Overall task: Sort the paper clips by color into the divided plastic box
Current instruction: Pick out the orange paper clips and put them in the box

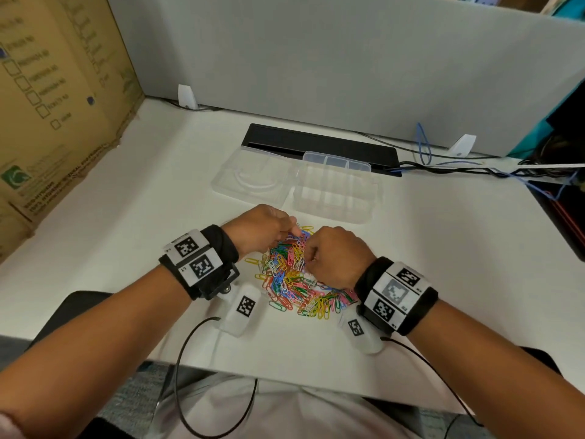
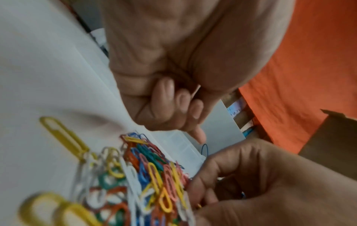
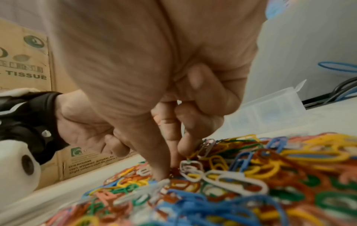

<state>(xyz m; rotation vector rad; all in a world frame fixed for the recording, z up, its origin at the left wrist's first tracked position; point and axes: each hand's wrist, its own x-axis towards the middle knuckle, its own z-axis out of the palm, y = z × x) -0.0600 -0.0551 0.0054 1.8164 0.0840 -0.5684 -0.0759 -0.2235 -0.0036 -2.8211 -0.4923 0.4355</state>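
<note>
A heap of paper clips (image 1: 294, 280) in several colours lies on the white table, between my two hands. The clear divided box (image 1: 335, 191) sits just behind the heap, its lid (image 1: 253, 179) folded open to the left. I see nothing in its compartments. My left hand (image 1: 286, 229) hovers at the heap's far left edge. In the left wrist view its fingers (image 2: 173, 97) are curled into the palm and I see no clip in them. My right hand (image 3: 168, 168) reaches down into the heap (image 3: 251, 175), thumb and forefinger pinching a clip there.
A large cardboard box (image 1: 57, 106) stands along the left side. A grey partition (image 1: 316, 58) closes the back, with a black bar (image 1: 316, 144) and tangled cables (image 1: 474, 166) in front of it. The table's near edge (image 1: 285, 372) lies close to my body.
</note>
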